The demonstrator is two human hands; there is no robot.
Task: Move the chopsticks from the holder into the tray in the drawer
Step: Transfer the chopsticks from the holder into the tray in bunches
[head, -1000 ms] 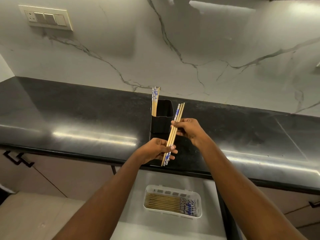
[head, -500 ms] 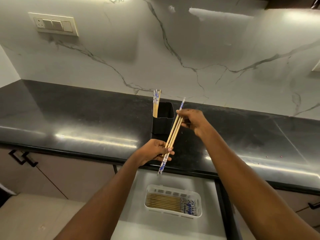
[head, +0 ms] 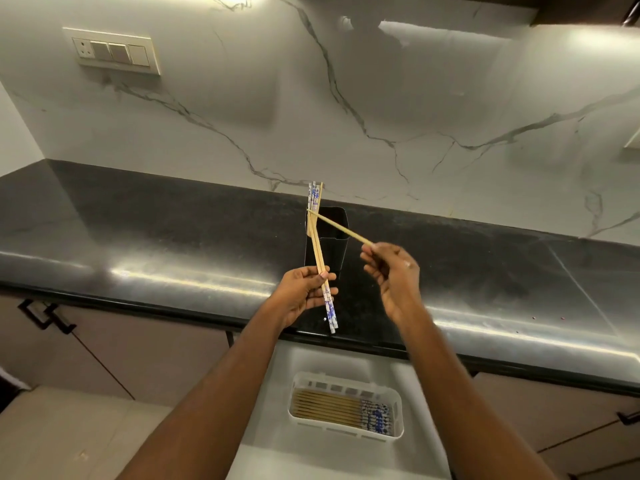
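We are gripping a few chopsticks (head: 320, 268) in our left hand (head: 301, 292) and pinching another chopstick (head: 341, 230) in our right hand (head: 391, 271), in front of the holder (head: 329, 244), likely regrouping before lowering them toward six o'clock into the tray (head: 346, 431) in the drawer (head: 346, 355).

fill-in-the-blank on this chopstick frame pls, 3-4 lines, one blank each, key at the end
1. The left hand grips chopsticks whose blue-patterned ends point ____.
2. The right hand pinches ____ chopstick.
3. The black holder stands on the ____.
4. The chopsticks in the white tray have their patterned ends toward its ____ side.

Missing words: down; one; countertop; right
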